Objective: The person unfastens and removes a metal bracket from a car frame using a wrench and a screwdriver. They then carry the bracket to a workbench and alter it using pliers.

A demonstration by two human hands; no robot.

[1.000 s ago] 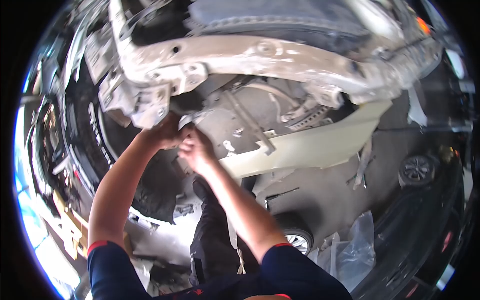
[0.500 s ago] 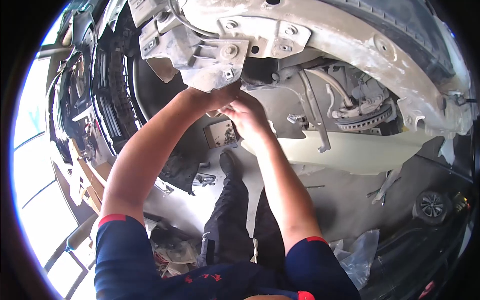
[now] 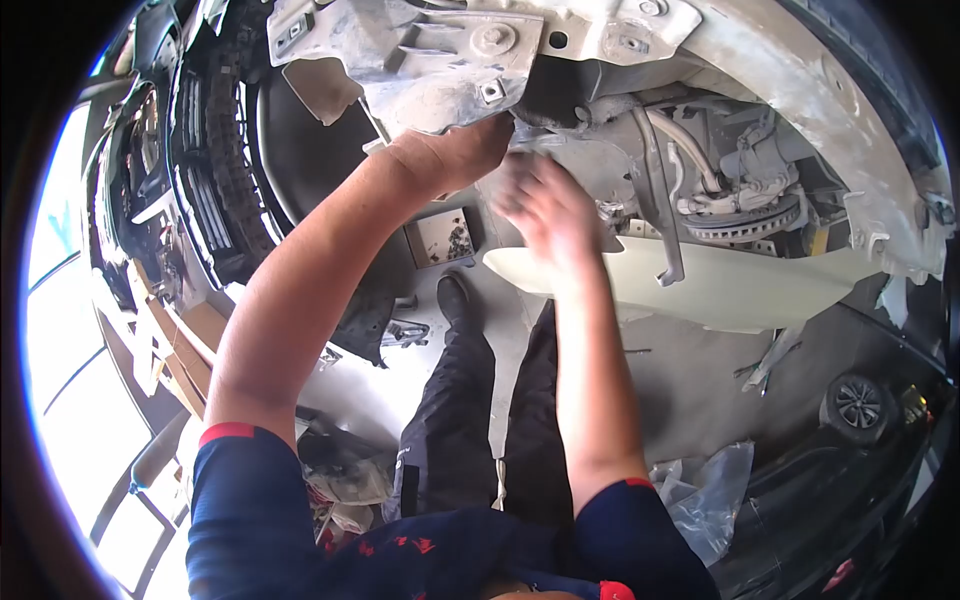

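My left hand (image 3: 470,155) reaches up under a dusty metal bracket (image 3: 430,95) on the front of a stripped car body. Its fingers curl in behind the bracket's lower edge and are hidden, so what they hold does not show. To the right and slightly lower is my right hand (image 3: 548,205), apart from the left one. Motion smears its fingers, and I cannot make out whether anything is in them. A large bolt head (image 3: 493,40) sits in the bracket, with a square clip nut (image 3: 491,91) below it.
A shallow box (image 3: 425,242) of small dark fasteners lies on the floor below my hands. A pale yellow panel (image 3: 680,285) stretches across to the right, beneath the brake disc (image 3: 745,225). Dark bumper parts (image 3: 215,170) stand at left; clear plastic (image 3: 715,500) lies lower right.
My right hand has pulled away from my left hand, moving to the right. My left hand stays at the bracket. The view has shifted, with the bracket now higher in the picture.
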